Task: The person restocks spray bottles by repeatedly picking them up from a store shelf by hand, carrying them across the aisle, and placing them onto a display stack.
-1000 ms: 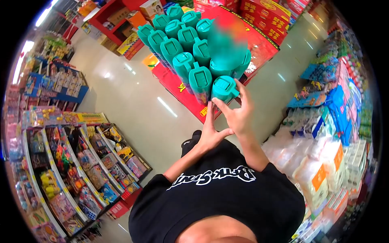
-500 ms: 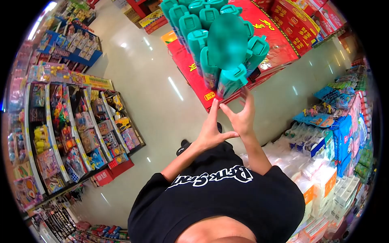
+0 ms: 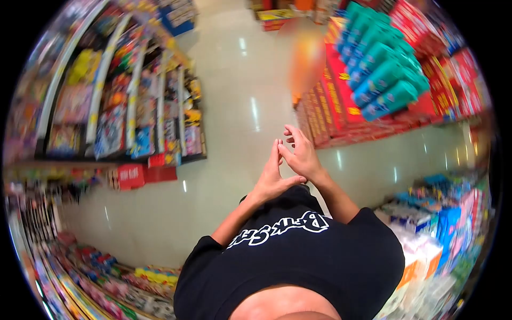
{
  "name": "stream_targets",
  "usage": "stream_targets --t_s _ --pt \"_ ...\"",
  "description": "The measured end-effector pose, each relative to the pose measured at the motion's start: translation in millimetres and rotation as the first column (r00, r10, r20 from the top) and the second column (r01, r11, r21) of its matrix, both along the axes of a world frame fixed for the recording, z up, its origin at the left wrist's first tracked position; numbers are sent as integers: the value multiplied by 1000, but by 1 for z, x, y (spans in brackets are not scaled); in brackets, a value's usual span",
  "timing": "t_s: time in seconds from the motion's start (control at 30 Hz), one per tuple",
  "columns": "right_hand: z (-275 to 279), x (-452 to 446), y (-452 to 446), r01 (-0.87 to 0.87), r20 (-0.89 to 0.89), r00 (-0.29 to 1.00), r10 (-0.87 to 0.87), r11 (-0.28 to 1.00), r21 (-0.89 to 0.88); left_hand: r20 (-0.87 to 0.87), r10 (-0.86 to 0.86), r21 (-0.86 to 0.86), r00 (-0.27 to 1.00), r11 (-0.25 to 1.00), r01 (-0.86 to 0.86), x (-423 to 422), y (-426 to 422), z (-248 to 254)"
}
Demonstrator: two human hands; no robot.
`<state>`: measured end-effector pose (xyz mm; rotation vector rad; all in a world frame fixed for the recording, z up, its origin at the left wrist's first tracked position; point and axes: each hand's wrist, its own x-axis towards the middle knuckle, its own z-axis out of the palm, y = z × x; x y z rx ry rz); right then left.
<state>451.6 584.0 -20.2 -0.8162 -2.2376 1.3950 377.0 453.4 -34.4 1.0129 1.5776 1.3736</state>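
Observation:
My left hand (image 3: 271, 178) is held out in front of my body, its fingers straight and its thumb stretched toward the other wrist. Beside it, my right hand (image 3: 302, 154) has its fingers apart and slightly bent. The fingertips of the left hand meet or nearly meet the right thumb. Neither hand holds anything. Nearest to the right hand is a stack of red boxes (image 3: 326, 109), standing apart from its fingers. On that stack are several teal-capped bottles (image 3: 385, 80) with blue lower parts, blurred by motion.
A shelf unit of packaged toys (image 3: 120, 106) stands on the left, with a red box (image 3: 132, 176) at its foot. Tiled floor (image 3: 234, 160) runs between the displays. Bagged goods (image 3: 421, 240) are at the lower right. More goods (image 3: 154, 274) line the lower left.
The view has turned, so the bottles and red boxes now appear farther right and the toy shelf nearer. My hands are no longer in front of the bottles, and their fingers have come closer together.

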Motion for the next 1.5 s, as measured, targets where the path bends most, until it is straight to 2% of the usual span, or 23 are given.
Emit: stream_targets --t_s 0.1,0.2,0.33,0.4,0.57,0.63,0.67,0.7,0.8,0.93,1.1,1.17,1.23,1.27,1.37,1.43,1.5 --pt "-11 -64 -74 -210 -56 977 204 968 -135 -60 228 26 972 974 -227 -34 -83 5" --pt "-13 -120 -148 -439 -128 898 421 879 -187 -37 379 77 925 923 -376 -67 -160 -4" --pt "-19 -181 -229 -615 -95 787 610 759 -215 22 606 74 795 792 -606 -90 -240 -1" --pt "-21 -210 -267 -701 -35 705 708 689 -182 69 693 23 718 718 -695 -102 -276 -2" --pt "-34 -290 -369 -853 35 471 881 465 -237 153 861 30 485 486 -873 -141 -359 -33" --pt "-41 -331 -411 -906 53 369 928 372 -201 172 896 29 409 411 -911 -171 -396 -40" --pt "-44 -351 -432 -920 45 335 941 337 -202 182 911 31 371 372 -928 -187 -413 -42" --pt "-46 -373 -456 -931 35 303 952 303 -203 92 930 11 357 357 -934 -206 -436 -36" --pt "-44 -432 -529 -965 -45 216 975 206 -161 86 960 -52 268 273 -961 -256 -504 -11" --pt "-25 -502 -624 -992 -101 92 991 82 -99 -57 980 14 190 192 -981 -315 -594 2" --pt "-9 -564 -721 -998 -96 -50 994 -54 -39 19 999 58 47 46 -997 -368 -674 3" --pt "-13 -590 -762 -992 -31 -114 993 -116 -50 78 997 52 1 -3 -999 -387 -707 -11" --pt "-26 -611 -800 -986 -13 -163 987 -163 -37 216 976 42 -35 -45 -998 -408 -739 -24" --pt "-31 -624 -822 -983 -13 -181 983 -182 -31 279 959 36 -46 -58 -998 -420 -759 -32" --pt "-40 -668 -892 -981 0 -196 981 -196 5 151 987 56 -51 -60 -997 -466 -831 -46" --pt "-24 -695 -936 -977 -21 -192 981 -193 -91 74 996 76 -53 -58 -995 -496 -885 -39" --pt "-15 -722 -981 -976 -48 -156 987 -161 -146 -26 999 71 19 21 -997 -528 -942 -20"
